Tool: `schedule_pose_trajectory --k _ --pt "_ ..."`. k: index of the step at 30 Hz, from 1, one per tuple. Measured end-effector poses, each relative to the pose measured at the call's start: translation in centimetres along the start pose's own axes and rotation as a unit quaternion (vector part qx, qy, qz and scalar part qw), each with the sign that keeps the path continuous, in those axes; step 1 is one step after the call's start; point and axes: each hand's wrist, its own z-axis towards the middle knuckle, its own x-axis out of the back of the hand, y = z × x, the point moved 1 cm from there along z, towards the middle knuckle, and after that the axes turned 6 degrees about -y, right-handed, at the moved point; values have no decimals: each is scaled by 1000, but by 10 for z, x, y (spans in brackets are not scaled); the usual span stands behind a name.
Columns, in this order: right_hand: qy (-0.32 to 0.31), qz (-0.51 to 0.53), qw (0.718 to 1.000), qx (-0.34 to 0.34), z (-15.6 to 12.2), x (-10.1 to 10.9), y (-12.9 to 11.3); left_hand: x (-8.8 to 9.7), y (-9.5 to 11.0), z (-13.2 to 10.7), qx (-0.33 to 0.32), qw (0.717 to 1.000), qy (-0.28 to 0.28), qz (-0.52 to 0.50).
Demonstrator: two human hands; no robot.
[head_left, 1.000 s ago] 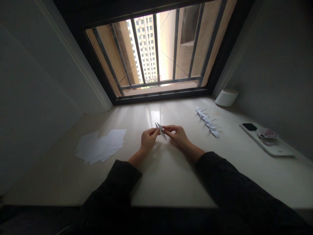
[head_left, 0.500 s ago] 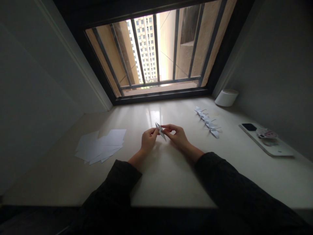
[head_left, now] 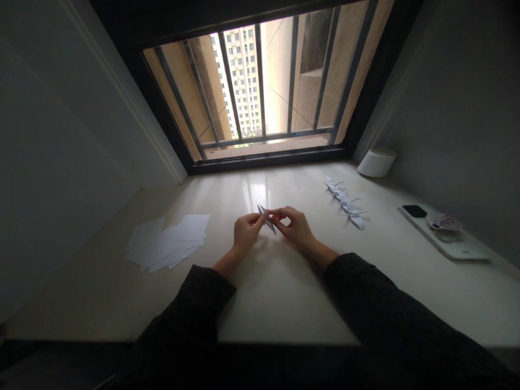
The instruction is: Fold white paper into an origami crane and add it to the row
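Note:
A small folded white paper piece [head_left: 267, 219] with pointed ends is held just above the pale desk [head_left: 284, 281], in the middle of the view. My left hand [head_left: 246, 233] pinches its left side with thumb and fingers closed. My right hand [head_left: 295, 225] pinches its right side, fingers curled together. Both forearms are in dark sleeves.
A loose pile of white paper sheets [head_left: 168, 241] lies to the left. A row of several folded paper cranes [head_left: 345, 203] sits to the right, with a white round container [head_left: 376, 161] behind it. A white tablet with a phone and stickers [head_left: 442, 230] lies far right. A barred window [head_left: 260, 86] is ahead.
The folded paper has turned slightly edge-on between my fingers and looks narrower and darker. Both hands stay in nearly the same place.

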Motion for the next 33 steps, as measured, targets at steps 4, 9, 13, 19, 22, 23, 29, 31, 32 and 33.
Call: schedule_pose_trajectory --k 4,9,13,19,22,23,29,31,32,33 --pt "4 43 999 -26 1 -1 5 2 -3 3 1 999 -30 -28" --pt "-25 133 988 -74 3 -2 11 4 -8 8 48 993 -60 -92" --pt "-58 225 967 -107 5 -2 13 4 -8 10 85 985 -63 -138" --pt "-96 313 938 -115 7 -3 13 5 -4 10 112 979 -47 -164" --pt "-112 305 940 -99 7 -2 10 5 -4 11 119 978 -42 -165" --pt "-118 299 943 -88 7 -2 9 5 -5 11 122 978 -39 -167" --pt "-127 240 961 -53 5 -4 8 7 -6 11 87 987 -36 -133" --pt "-122 223 965 -61 5 -5 9 6 -4 10 69 990 -39 -113" --pt "-119 217 967 -66 5 -6 10 6 -4 9 63 991 -40 -107" --pt "-115 212 968 -70 5 -6 11 6 -3 9 57 992 -41 -105"
